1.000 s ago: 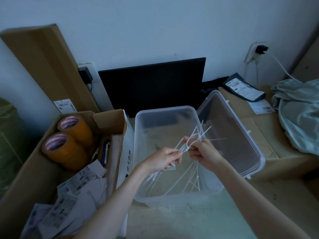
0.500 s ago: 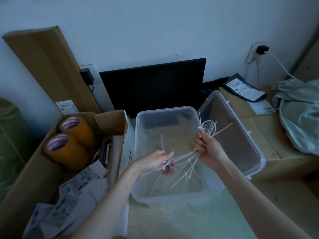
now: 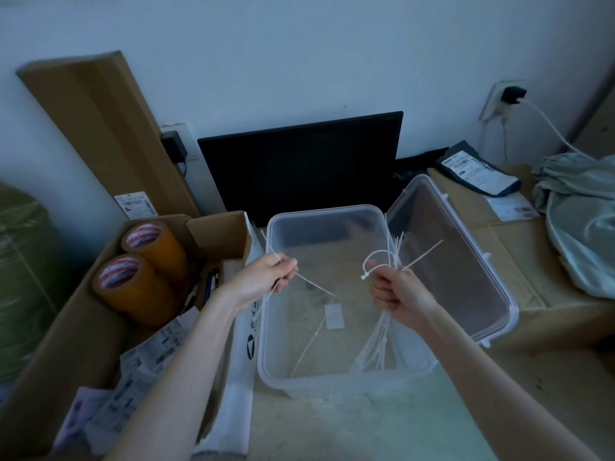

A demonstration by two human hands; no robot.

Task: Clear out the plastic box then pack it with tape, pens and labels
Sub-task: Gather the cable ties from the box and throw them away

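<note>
- Right hand is fisted round a bunch of zip ties; left hand pinches one tie.
- Plastic box sits open in front, with a stray tie and a tag inside.
- Best to lift both lots clear, then grab the leftovers.

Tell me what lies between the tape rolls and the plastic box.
Head view: pens standing in the cardboard box, then its flap and white side.
</note>
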